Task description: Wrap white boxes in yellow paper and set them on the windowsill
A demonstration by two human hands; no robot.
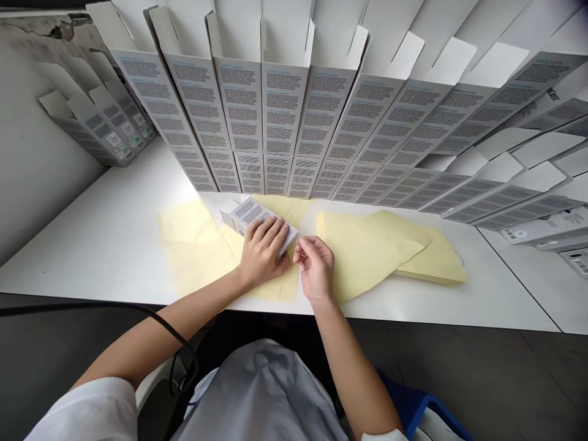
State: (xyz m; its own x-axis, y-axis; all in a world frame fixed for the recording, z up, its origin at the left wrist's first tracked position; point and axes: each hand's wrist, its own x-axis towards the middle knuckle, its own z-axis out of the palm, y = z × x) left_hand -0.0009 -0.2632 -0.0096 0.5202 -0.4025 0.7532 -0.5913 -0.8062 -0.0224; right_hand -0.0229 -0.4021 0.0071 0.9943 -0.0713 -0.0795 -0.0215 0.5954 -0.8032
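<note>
My left hand [264, 251] is wrapped over a small white printed cardboard box [250, 211], its fingers across the upper face and thumb at the near side. The box lies tilted to the right above yellow paper sheets [197, 239] on the white table. Close to the box's right end is my right hand [316, 263], palm turned up, with fingers curled and the thumb against them. Whatever may be between those fingertips is too small to make out. Just right of this hand lie more yellow sheets [367, 245], one askew on a stack.
A long row of tall white cartons [285, 116] with open top flaps stands along the back. Further cartons [98, 122] stand at the left wall, and more lie at the right. A black cable [151, 312] crosses by my left arm. The table's front edge [459, 324] is near me.
</note>
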